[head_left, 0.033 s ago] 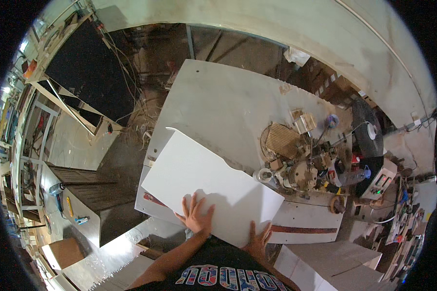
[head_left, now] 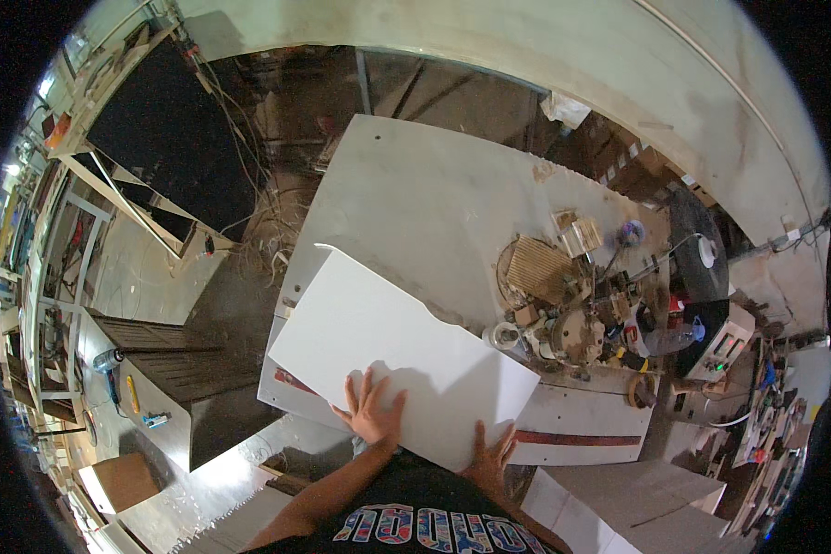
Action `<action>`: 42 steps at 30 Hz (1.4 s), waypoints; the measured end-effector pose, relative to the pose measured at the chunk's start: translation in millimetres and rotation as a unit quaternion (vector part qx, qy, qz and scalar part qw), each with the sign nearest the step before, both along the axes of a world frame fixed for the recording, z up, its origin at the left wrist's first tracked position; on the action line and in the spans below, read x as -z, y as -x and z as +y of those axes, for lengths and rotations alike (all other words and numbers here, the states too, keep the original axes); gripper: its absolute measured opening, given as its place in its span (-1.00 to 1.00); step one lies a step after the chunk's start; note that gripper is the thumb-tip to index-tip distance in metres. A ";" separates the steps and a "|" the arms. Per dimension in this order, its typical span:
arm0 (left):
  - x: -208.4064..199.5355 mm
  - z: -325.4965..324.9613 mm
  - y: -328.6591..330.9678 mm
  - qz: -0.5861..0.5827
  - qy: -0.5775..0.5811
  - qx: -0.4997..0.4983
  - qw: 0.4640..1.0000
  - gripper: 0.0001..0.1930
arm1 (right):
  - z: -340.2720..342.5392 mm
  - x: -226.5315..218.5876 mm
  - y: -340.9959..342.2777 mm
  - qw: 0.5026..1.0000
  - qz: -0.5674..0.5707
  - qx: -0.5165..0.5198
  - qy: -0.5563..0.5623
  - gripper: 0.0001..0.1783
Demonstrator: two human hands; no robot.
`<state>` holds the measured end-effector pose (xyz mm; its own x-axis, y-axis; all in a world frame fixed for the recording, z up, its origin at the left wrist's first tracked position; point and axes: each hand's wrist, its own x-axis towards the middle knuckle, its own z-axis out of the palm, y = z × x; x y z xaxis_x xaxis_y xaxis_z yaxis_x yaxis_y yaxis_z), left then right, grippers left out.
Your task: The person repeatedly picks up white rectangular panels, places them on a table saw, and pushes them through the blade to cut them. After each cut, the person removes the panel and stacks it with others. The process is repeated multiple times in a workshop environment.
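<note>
A white panel (head_left: 379,323) with one wavy, curved edge lies slantwise across the grey machine table (head_left: 397,185) in front of me. My left hand (head_left: 376,414) rests on its near part, palm down with the fingers spread. At the panel's near right edge is my right hand (head_left: 492,454), its fingers apart and touching the board near that edge. The curved edge faces away from me, and its right part comes close to the dusty machine head (head_left: 572,332).
A ribbed round plate (head_left: 535,266) and a clear bottle (head_left: 674,340) are on the table's right side. Beyond stands a control box (head_left: 722,342) with a green light. On the left are a drill (head_left: 108,359), a yellow-handled tool (head_left: 133,393) and a cardboard box (head_left: 120,482).
</note>
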<state>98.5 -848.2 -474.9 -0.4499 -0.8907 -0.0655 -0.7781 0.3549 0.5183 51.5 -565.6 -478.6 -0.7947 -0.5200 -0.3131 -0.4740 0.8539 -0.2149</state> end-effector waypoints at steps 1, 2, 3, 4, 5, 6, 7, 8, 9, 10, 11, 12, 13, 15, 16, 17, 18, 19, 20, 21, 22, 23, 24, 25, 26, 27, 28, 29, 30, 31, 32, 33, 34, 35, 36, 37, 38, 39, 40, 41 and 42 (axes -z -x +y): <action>0.9 -7.6 -1.6 -0.005 0.004 -0.006 1.000 -0.49 | -7.0 -2.1 1.9 1.000 -0.014 0.001 -0.010 0.42; 2.4 -14.4 -3.8 -0.008 0.003 -0.012 1.000 -0.46 | -11.9 -3.8 3.1 0.999 -0.042 0.005 -0.029 0.41; 4.5 -22.1 -6.3 -0.011 0.003 -0.017 1.000 -0.42 | -16.5 -4.0 4.4 0.996 -0.072 0.006 -0.049 0.40; 7.1 -30.5 -9.6 -0.013 0.002 -0.022 1.000 -0.39 | -20.3 -2.9 6.0 0.997 -0.072 0.000 -0.032 0.39; 10.6 -40.0 -13.3 -0.001 0.008 -0.038 0.999 -0.34 | -22.8 -0.7 7.3 0.997 -0.074 -0.009 -0.014 0.39; 14.8 -52.2 -17.6 0.011 0.014 -0.052 0.998 -0.29 | -25.4 2.7 8.5 0.999 -0.047 -0.021 0.008 0.39; 18.9 -65.1 -24.2 0.029 0.043 -0.058 0.997 -0.25 | -27.4 6.8 9.0 0.999 -0.039 -0.030 0.012 0.38; 23.9 -83.7 -30.8 0.023 0.029 -0.076 0.996 -0.09 | -30.5 11.8 10.0 0.999 -0.003 -0.043 0.019 0.37; 28.5 -104.8 -38.8 0.028 0.038 -0.086 0.995 -0.04 | -33.4 16.2 10.4 0.999 -0.007 -0.047 0.010 0.36; 32.3 -127.0 -47.4 0.034 0.052 -0.094 0.994 0.00 | -35.7 19.4 11.3 0.997 0.012 -0.065 0.037 0.46; 34.8 -150.0 -56.5 0.041 0.065 -0.102 0.992 0.04 | -39.0 21.7 12.2 0.996 -0.008 -0.074 0.050 0.57; 35.8 -174.3 -66.0 0.048 0.096 -0.103 0.989 0.10 | -42.5 22.4 12.8 0.996 -0.022 -0.073 0.041 0.68; 35.3 -198.0 -75.4 0.041 0.104 -0.113 0.987 0.15 | -46.5 21.3 13.0 0.993 -0.026 -0.079 0.080 0.64; 31.9 -244.4 -89.9 -0.020 0.098 -0.137 0.986 0.19 | -56.0 16.2 11.7 0.991 -0.043 -0.064 0.105 0.58; 28.7 -264.0 -96.7 -0.042 0.069 -0.152 0.985 0.20 | -60.4 12.4 11.0 0.991 -0.027 -0.063 0.113 0.51; 26.3 -277.0 -102.2 -0.064 0.038 -0.144 0.987 0.20 | -64.4 8.6 9.8 0.992 -0.030 -0.058 0.111 0.46; 23.3 -289.4 -107.0 -0.096 -0.007 -0.142 0.985 0.20 | -68.4 5.4 8.7 0.992 -0.033 -0.055 0.110 0.41; 20.2 -298.8 -111.4 -0.121 -0.040 -0.138 0.982 0.20 | -73.0 3.5 6.9 0.993 -0.028 -0.072 0.092 0.44; 18.2 -303.6 -114.9 -0.122 -0.036 -0.136 0.983 0.20 | -78.1 3.4 6.3 0.993 -0.022 -0.090 0.074 0.47; 15.7 -308.3 -118.5 -0.124 -0.045 -0.146 0.980 0.19 | -83.5 4.1 5.4 0.992 -0.016 -0.109 0.058 0.49; 13.3 -312.5 -122.2 -0.119 -0.043 -0.152 0.980 0.18 | -87.9 5.0 2.4 0.991 -0.013 -0.109 0.071 0.51; 11.0 -316.5 -126.3 -0.121 -0.056 -0.159 0.978 0.17 | -92.8 6.6 0.9 0.990 -0.008 -0.109 0.084 0.52; 9.0 -320.1 -130.6 -0.105 -0.054 -0.165 0.979 0.16 | -97.8 8.5 0.1 0.992 -0.022 -0.106 0.068 0.53; 7.5 -323.1 -135.4 -0.098 -0.068 -0.171 0.978 0.14 | -102.1 10.0 0.0 0.990 -0.002 -0.120 0.069 0.57; 7.2 -325.5 -140.3 -0.090 -0.082 -0.178 0.977 0.13 | -106.3 11.5 2.4 0.990 0.002 -0.132 0.039 0.61; 7.6 -327.1 -145.6 -0.088 -0.095 -0.189 0.973 0.12 | -110.7 12.4 4.6 0.990 -0.030 -0.136 -0.014 0.65; 9.0 -327.3 -151.2 -0.085 -0.108 -0.200 0.970 0.11 | -113.1 11.8 9.0 0.990 -0.012 -0.134 0.043 0.62; 11.0 -327.2 -158.0 -0.074 -0.114 -0.204 0.969 0.10 | -115.8 10.9 15.0 0.989 -0.030 -0.123 0.075 0.60; 14.6 -324.3 -164.1 -0.038 -0.110 -0.227 0.967 0.10 | -119.1 9.5 21.4 0.985 -0.018 -0.116 0.126 0.58; 17.5 -322.9 -172.0 -0.033 -0.115 -0.241 0.963 0.10 | -122.7 7.6 28.4 0.975 -0.077 -0.076 0.193 0.53; 21.5 -320.4 -177.9 -0.022 -0.115 -0.248 0.962 0.10 | -128.3 6.2 35.8 0.954 -0.105 -0.038 0.277 0.48; 23.5 -324.1 -182.2 -0.022 -0.128 -0.245 0.961 0.11 | -135.2 4.3 43.6 0.925 -0.136 0.006 0.354 0.43; 27.0 -317.4 -190.2 0.004 -0.133 -0.278 0.951 0.10 | -142.0 2.1 50.9 0.919 -0.130 0.039 0.370 0.32; 28.0 -319.2 -195.0 0.026 -0.144 -0.302 0.942 0.10 | -148.6 -0.9 58.7 0.914 -0.126 0.078 0.378 0.22; 28.1 -316.6 -202.2 0.053 -0.158 -0.315 0.934 0.10 | -154.2 -5.6 69.0 0.913 -0.129 0.127 0.366 0.12; 26.3 -317.0 -207.4 0.078 -0.173 -0.324 0.927 0.11 | -158.5 -11.9 77.8 0.852 -0.178 0.151 0.469 0.03; 25.9 -309.6 -211.3 0.255 -0.171 -0.311 0.899 0.06 | -159.0 -20.2 84.6 0.784 -0.235 0.182 0.544 -0.06; 23.1 -304.7 -214.5 0.351 -0.194 -0.290 0.869 -0.05 | -157.6 -29.9 90.5 0.687 -0.318 0.312 0.574 -0.20; 19.2 -298.5 -216.6 0.396 -0.205 -0.278 0.851 -0.16 | -156.8 -41.3 96.1 0.545 -0.404 0.382 0.628 -0.30; 14.9 -289.9 -218.1 0.417 -0.198 -0.282 0.841 -0.25 | -152.6 -53.1 97.4 0.525 -0.415 0.365 0.647 -0.33; 9.2 -285.0 -215.4 0.435 -0.196 -0.273 0.836 -0.27 | -146.0 -64.3 94.7 0.511 -0.412 0.342 0.673 -0.35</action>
